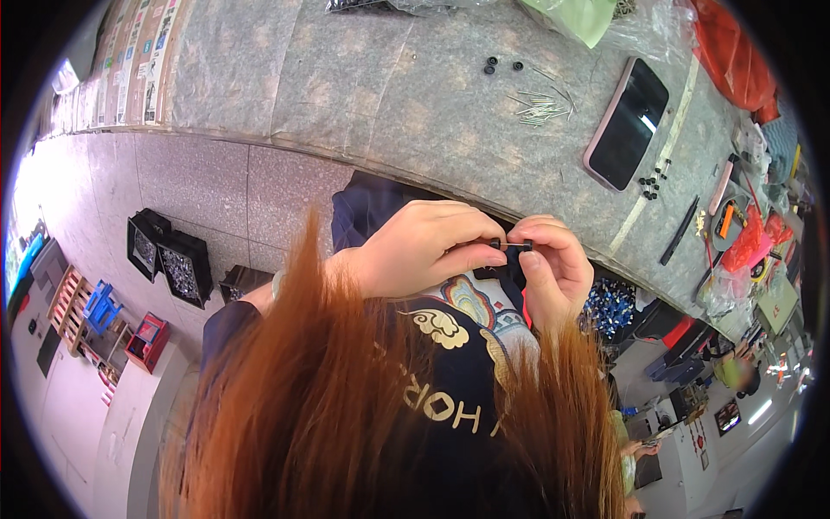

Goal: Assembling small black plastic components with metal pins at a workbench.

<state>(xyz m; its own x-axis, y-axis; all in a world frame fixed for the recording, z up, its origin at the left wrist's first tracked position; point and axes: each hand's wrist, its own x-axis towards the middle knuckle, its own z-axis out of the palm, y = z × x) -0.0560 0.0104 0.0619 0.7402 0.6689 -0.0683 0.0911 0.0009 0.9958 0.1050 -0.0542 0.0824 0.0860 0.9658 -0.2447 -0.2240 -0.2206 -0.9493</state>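
Note:
Between my two hands, just in front of the table edge, is a small wheel axle (514, 246): a thin metal rod with a black wheel at each end. My left hand (424, 246) pinches the left wheel between thumb and fingers. The other wheel sits in the thumb-and-finger pinch of my right hand (558, 264). Up on the table lie three loose black wheels (491, 65) and a small heap of thin metal rods (540, 108). Several black wheels on short rods (654, 180) are grouped beside the phone.
A phone (627, 123) lies on the grey-covered table (372, 95). To its right are a black pen (680, 230) and a clutter of tools and red plastic bags (748, 238). A bin of blue and silver pieces (609, 309) stands below the edge; black bins (183, 264) sit on the floor at left.

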